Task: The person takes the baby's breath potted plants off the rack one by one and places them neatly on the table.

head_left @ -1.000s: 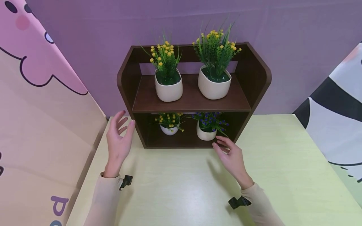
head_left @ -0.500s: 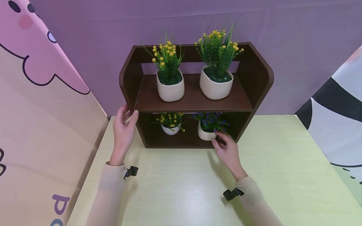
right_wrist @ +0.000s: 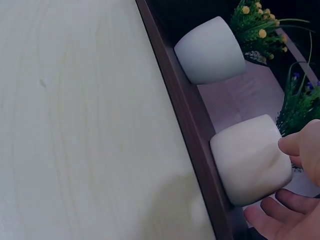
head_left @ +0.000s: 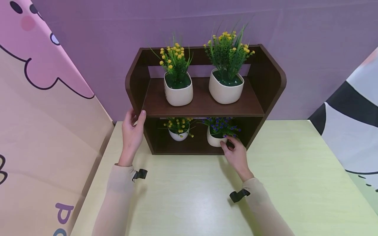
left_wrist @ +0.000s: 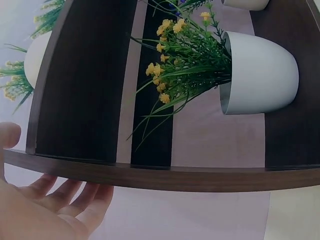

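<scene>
My left hand (head_left: pixel 132 137) holds the left side panel of a dark brown two-tier shelf (head_left: pixel 203 113); in the left wrist view the fingers (left_wrist: pixel 75 197) lie along the panel's outer face, the thumb on the other side. On the lower tier, my right hand (head_left: pixel 236 155) is at the right side of a cream pot (head_left: pixel 216 141) with blue flowers. The right wrist view shows the thumb (right_wrist: pixel 290 145) against this pot (right_wrist: pixel 252 160) near its rim and the fingers curved along its side. Left of it stands a white pot (head_left: pixel 178 136) with yellow flowers.
Two larger white pots with yellow flowers, one left (head_left: pixel 178 95) and one right (head_left: pixel 225 91), stand on the upper tier. The shelf rests on a pale table (head_left: pixel 189 190), before a purple cloth backdrop (head_left: pixel 307 65).
My left hand has moved up and right onto the shelf's side panel. My right hand has come forward and closed around the side of the blue-flowered pot. The pots stand where they were.
</scene>
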Demonstrator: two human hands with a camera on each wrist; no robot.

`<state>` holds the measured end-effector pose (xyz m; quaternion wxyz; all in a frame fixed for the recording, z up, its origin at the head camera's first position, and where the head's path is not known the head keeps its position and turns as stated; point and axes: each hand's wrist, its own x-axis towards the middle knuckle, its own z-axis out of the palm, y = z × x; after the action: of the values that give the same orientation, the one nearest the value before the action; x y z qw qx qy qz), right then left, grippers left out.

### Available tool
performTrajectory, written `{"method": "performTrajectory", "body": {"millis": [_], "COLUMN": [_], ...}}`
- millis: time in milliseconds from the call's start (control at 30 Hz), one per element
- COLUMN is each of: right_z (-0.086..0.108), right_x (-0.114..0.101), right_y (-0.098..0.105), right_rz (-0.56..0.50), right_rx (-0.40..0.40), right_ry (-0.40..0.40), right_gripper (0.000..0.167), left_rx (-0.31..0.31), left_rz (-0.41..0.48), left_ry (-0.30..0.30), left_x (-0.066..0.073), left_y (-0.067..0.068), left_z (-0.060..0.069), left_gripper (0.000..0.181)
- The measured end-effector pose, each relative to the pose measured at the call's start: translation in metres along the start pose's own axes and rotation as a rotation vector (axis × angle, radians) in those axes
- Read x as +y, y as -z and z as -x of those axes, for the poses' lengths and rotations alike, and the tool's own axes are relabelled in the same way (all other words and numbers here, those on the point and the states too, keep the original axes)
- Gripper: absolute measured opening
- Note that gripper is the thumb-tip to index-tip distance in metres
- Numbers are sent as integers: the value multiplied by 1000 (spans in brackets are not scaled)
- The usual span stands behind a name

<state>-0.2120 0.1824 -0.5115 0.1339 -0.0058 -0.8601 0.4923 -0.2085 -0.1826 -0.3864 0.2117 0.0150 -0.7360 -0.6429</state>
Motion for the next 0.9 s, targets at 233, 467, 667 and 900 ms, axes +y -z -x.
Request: {"method": "performTrajectory", "body": {"millis": [233,467,667,900], "right_z": [-4,-8,-10,-11], "right_x": [10,14,15,15], "right_y": [-6,-9,-9,-9], "right_rz": [-3,-29,-34,-58], "right_rx": [6,25,53,52], "right_ry": [-5,-3,19,27], "right_gripper": [36,34,29,26], "left_rx": [-4,-41,-81,-91], "left_rz": [-16,39,106,147], "left_ry": [18,23,29,42], "left_x": [-2,-6,-10,-15], "left_y": [-1,0,-1,-1], "left_z": [-4,-6,-7,-10], "left_gripper": [44,46,47,47]}}
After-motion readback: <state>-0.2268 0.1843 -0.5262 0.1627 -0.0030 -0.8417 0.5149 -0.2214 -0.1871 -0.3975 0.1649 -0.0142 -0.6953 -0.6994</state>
